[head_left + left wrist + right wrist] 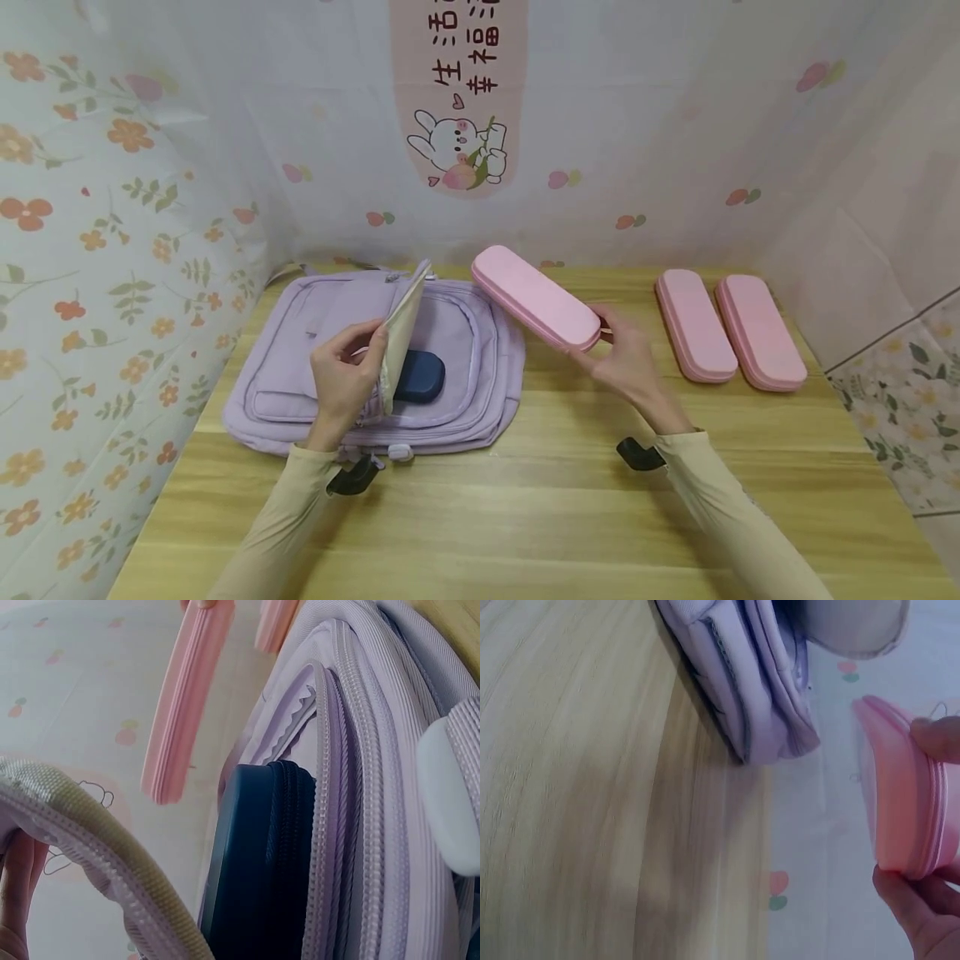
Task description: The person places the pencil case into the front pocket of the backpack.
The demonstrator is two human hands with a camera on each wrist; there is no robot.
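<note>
A lavender backpack (300,308) lies flat on the wooden table with its front pocket unzipped. My left hand (347,367) pinches the edge of the pocket flap (401,333) and holds it up. Inside the pocket rests a dark blue zippered case (422,377), also seen in the left wrist view as a blue case (259,855) beside the zipper teeth. My right hand (621,354) grips one end of a pink zippered case (536,296), raised and tilted above the backpack's right edge. In the right wrist view, thumb and fingers clasp the pink case (904,799) from opposite sides.
Two more pink cases (696,325) (761,333) lie side by side at the table's right. A printed curtain (330,167) hangs behind the table (525,517) and along its sides. Dark wrist mounts (352,477) sit beside both wrists.
</note>
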